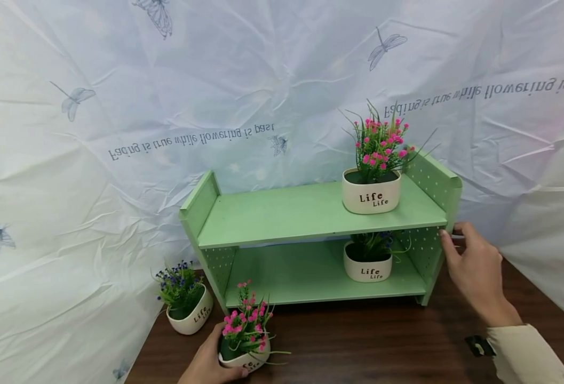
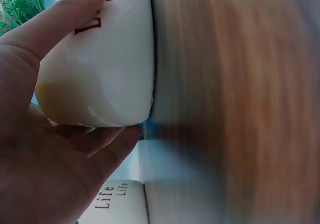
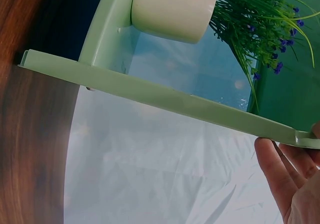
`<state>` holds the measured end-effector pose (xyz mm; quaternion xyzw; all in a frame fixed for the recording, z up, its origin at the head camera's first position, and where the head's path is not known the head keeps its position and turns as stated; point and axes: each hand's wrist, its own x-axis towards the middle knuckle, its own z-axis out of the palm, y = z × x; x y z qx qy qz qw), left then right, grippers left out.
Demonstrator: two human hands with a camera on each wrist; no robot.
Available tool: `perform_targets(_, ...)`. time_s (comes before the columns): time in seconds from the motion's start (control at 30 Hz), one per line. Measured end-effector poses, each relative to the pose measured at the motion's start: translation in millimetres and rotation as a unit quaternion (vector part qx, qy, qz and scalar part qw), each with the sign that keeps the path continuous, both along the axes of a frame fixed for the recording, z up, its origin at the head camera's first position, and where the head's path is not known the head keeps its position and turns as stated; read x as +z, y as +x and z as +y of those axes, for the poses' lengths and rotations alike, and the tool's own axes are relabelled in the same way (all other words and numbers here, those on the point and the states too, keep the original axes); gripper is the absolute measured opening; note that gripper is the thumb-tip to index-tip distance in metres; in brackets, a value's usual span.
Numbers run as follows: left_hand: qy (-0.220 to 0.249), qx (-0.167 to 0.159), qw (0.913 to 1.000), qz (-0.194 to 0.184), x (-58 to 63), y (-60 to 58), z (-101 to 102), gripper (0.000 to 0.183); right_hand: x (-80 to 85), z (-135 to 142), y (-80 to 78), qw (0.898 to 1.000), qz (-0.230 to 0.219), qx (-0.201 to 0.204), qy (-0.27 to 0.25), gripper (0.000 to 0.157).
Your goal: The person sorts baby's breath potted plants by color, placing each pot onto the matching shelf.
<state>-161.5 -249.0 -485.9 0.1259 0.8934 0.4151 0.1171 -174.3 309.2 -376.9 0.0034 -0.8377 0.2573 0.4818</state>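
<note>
Head view, four pots [image 1: 371,201], two with pink flowers [image 1: 381,144], two purple, left hand [image 1: 211,361] gripping pink-flower pot [image 1: 255,361], right hand [image 1: 477,268] pinching shelf's right edge [image 1: 451,205]

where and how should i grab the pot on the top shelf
Probably by the pot's bare wall, coming from the front left, fingers curving round its left end. It stands upright with open shelf on that side, the right side panel limits room opposite, and loose flowers fan out above the rim.
</note>
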Motion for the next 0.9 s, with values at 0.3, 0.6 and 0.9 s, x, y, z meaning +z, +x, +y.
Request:
perform_targets(0.3,-0.018,0.008,0.9996,0.021,1.4,1.0,4.7,0.092,0.6,-0.4,-0.3,1.0,0.002,0.0,0.004,0.02)
perform_targets(0.6,-0.001,-0.01,0.9997,0.02,17.8,9.0,7.3,0.089,0.7,-1.1,0.3,1.0,-0.004,0.006,-0.002,0.02)
perform_targets(0.9,0.011,0.041,0.9978,0.051,58.8,16.7,6.8,0.093,1.8,-0.6,0.5,1.0,0.003,0.003,0.001,0.018)
